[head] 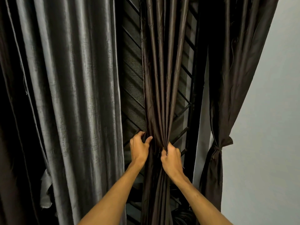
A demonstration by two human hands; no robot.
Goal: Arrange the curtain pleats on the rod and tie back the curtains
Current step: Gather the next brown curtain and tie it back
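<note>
**Both hands gather the middle curtain**

The shiny dark brown pleated curtain point(162, 78) hangs at the centre, drawn into a narrow bundle at hand height. Left of it hangs a wide grey textured curtain point(73, 95). To its right, a second brown curtain point(227, 78) is cinched by a knotted brown fabric tie point(217, 149) against the pale wall point(267, 127). Behind it stands a black window grille with diagonal bars point(131, 88).

The left hand point(139, 148) grips the bundle's left edge, fingers curled behind the cloth and thumb in front. The right hand point(171, 159) clamps the right-side folds, its fingers point(164, 157) bent tightly together on the fabric.
</note>
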